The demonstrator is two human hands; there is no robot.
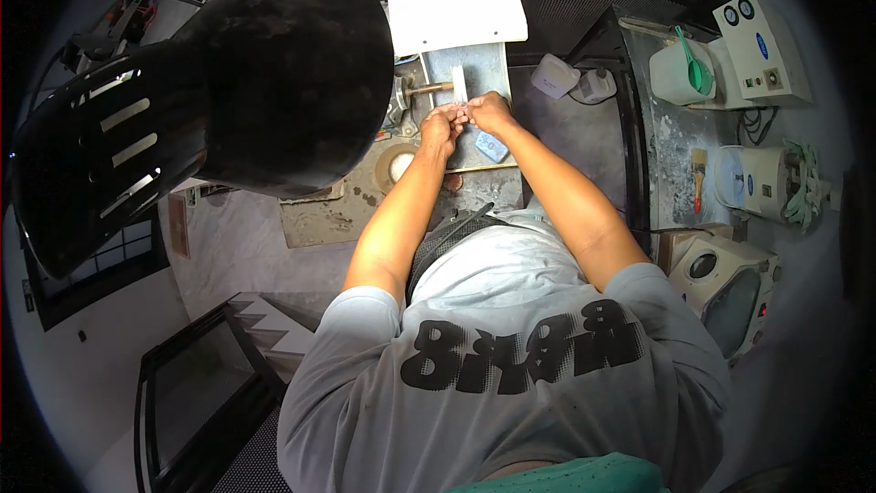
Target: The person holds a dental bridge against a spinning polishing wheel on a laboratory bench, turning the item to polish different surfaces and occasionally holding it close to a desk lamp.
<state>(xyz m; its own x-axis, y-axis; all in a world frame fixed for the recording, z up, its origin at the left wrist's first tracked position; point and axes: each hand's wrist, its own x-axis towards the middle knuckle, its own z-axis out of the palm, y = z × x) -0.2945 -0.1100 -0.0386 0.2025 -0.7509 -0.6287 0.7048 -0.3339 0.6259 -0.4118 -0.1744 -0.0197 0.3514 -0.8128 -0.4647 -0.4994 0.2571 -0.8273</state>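
My left hand [442, 126] and my right hand [490, 113] meet just below a white buffing wheel [459, 83]. Their fingertips are closed together on something small and pale, mostly hidden by the fingers. The wheel sits on the end of a brownish shaft [429, 89] that comes out of a grey motor [400, 102] on the left. I cannot tell whether the wheel is spinning or whether the small piece touches it. Close under my right wrist, a blue block [491, 147] lies in the shallow pan [463, 159].
A white hood [456, 14] overhangs the wheel. The large black lampshade [292, 73] blocks the upper left. Beside my left forearm sits a round bowl [381, 167] with white contents. Jugs [554, 77], a paintbrush [698, 184] and bench machines [762, 50] stand to the right.
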